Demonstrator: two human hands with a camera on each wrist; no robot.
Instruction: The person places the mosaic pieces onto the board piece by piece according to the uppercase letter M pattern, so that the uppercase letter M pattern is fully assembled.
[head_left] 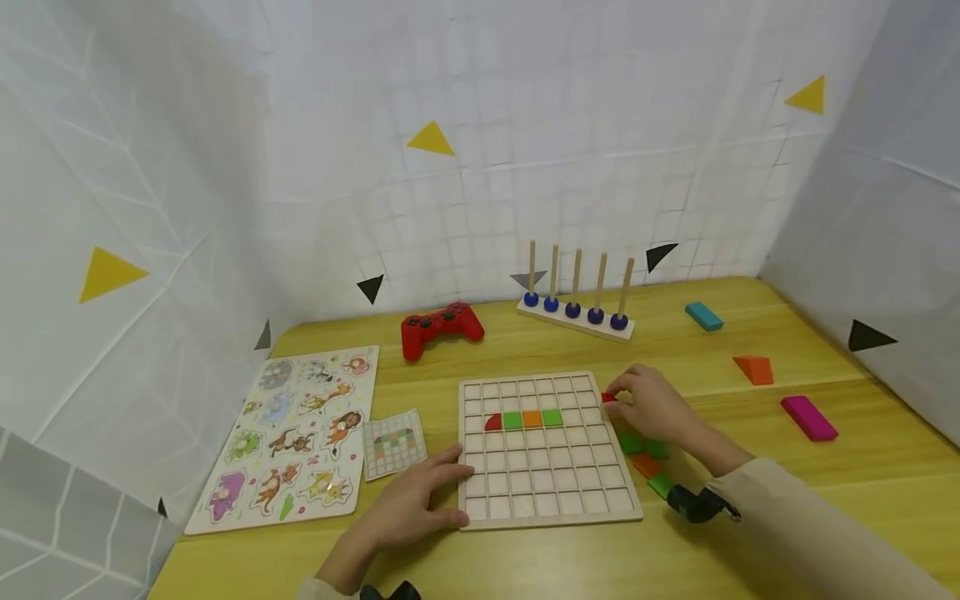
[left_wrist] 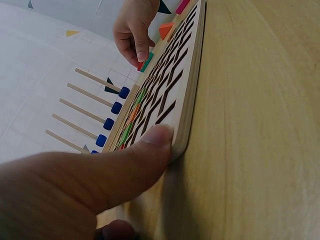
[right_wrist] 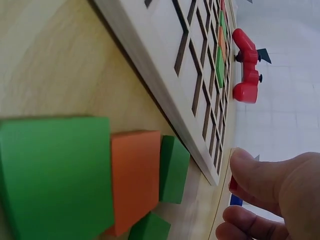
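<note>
A wooden grid board (head_left: 547,492) lies in the middle of the table. One of its rows holds a red quarter-round tile (head_left: 492,422), then green, orange and green tiles. My right hand (head_left: 617,396) hovers at the board's right edge and pinches a small red tile (head_left: 608,398) between thumb and fingers; the same red tile (left_wrist: 141,64) shows in the left wrist view. Loose green and orange tiles (head_left: 645,454) lie under that wrist, beside the board. My left hand (head_left: 450,487) rests flat on the board's near left corner, its thumb (left_wrist: 145,150) pressed against the edge.
An animal puzzle board (head_left: 292,433) and a small pattern card (head_left: 393,442) lie to the left. At the back are a red game controller (head_left: 441,327) and a peg rack (head_left: 576,312). A teal block (head_left: 703,316), an orange wedge (head_left: 753,369) and a magenta block (head_left: 808,417) lie to the right.
</note>
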